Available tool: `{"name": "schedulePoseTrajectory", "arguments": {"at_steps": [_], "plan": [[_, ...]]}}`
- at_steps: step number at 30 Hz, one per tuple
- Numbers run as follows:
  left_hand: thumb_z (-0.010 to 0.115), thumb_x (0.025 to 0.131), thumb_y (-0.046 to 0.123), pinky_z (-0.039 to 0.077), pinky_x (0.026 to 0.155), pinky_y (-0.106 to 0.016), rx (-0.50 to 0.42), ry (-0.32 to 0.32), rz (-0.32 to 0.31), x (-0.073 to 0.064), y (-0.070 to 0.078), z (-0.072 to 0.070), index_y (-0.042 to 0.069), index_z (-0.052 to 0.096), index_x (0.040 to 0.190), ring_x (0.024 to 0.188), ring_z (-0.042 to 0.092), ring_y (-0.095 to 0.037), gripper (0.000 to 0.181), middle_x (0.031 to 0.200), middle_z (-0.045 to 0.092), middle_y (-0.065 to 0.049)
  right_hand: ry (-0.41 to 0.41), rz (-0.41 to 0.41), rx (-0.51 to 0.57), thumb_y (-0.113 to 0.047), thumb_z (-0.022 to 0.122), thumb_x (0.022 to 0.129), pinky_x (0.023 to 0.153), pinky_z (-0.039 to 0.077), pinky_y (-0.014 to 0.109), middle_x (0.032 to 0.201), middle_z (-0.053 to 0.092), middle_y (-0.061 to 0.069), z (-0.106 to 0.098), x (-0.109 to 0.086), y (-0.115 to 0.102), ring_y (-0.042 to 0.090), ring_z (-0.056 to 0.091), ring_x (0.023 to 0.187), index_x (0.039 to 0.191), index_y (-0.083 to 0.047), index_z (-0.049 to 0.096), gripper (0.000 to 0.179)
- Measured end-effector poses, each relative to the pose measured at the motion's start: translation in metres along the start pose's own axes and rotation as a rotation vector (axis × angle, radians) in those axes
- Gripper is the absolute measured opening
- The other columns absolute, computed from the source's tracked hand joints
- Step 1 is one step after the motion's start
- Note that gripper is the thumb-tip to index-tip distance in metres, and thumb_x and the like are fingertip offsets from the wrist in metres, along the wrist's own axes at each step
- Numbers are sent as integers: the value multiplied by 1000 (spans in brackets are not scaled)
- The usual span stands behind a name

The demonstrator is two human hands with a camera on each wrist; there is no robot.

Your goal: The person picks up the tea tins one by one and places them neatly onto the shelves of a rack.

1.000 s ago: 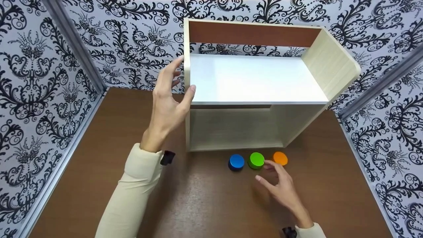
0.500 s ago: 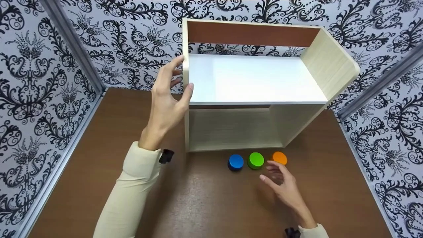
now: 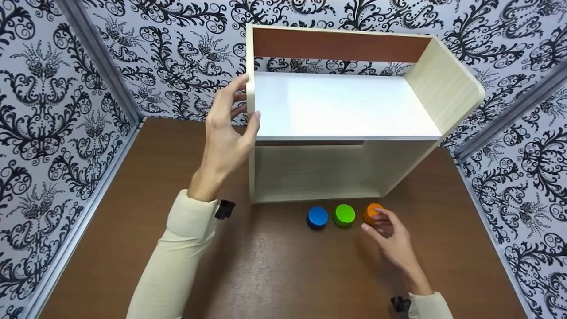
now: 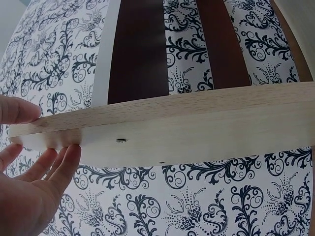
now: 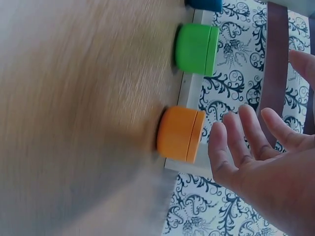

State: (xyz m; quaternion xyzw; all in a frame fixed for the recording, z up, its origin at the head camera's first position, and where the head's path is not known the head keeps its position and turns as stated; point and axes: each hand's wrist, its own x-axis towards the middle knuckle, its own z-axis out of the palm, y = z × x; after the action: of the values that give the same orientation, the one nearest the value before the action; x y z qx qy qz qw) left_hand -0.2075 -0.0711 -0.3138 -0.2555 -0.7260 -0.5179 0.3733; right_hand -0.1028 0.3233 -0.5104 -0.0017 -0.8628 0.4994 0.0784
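A small pale wooden shelf unit [image 3: 447,88] with a white board [image 3: 345,106] stands on the brown table. My left hand [image 3: 226,133] holds its left side panel [image 4: 177,128], thumb on one face and fingertips on the other, as the left wrist view shows. Three small round lidded jars line up before the unit: blue [image 3: 317,216], green [image 3: 344,214] and orange [image 3: 371,212]. Over the orange jar hovers my right hand [image 3: 394,241], hiding part of it in the head view. In the right wrist view the fingers are loosely bent and apart from the orange jar's lid [image 5: 196,136].
Patterned black-and-white walls [image 3: 48,133] enclose the table [image 3: 274,266] at the back and both sides. A reddish-brown back strip [image 3: 336,44] spans the top of the unit. Under the white board is an open lower compartment [image 3: 310,173].
My right hand has shifted to the right, from beside the green jar to over the orange jar. The left hand stays on the side panel, and the jars stand where they were.
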Motion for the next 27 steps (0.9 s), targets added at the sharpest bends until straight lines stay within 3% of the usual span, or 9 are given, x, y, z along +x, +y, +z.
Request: {"name": "schedulePoseTrajectory", "arguments": {"at_steps": [7, 13, 27], "plan": [[66, 87, -7, 60, 90, -29, 0, 4, 16, 0, -1, 0, -1, 50, 142, 110, 62, -24, 58, 128, 57, -18, 29, 5, -48, -15, 81, 88, 88, 55, 21, 119, 63, 16, -7, 7, 7, 32, 59, 107, 135, -1, 57, 55], [66, 86, -8, 60, 89, -29, -16, 0, 15, 0, -1, 0, -1, 51, 142, 110, 62, -24, 58, 129, 57, -18, 59, -10, -93, -14, 81, 87, 84, 52, 12, 120, 59, 17, -12, 13, 16, 31, 56, 108, 136, -1, 57, 56], [66, 85, -9, 60, 89, -29, -12, -4, 20, 0, -1, -1, -1, 50, 142, 110, 62, -25, 59, 126, 57, -19, 22, 90, -126, -27, 79, 90, 90, 53, 21, 127, 58, 19, -29, 20, 27, 31, 59, 112, 139, -1, 53, 61]]}}
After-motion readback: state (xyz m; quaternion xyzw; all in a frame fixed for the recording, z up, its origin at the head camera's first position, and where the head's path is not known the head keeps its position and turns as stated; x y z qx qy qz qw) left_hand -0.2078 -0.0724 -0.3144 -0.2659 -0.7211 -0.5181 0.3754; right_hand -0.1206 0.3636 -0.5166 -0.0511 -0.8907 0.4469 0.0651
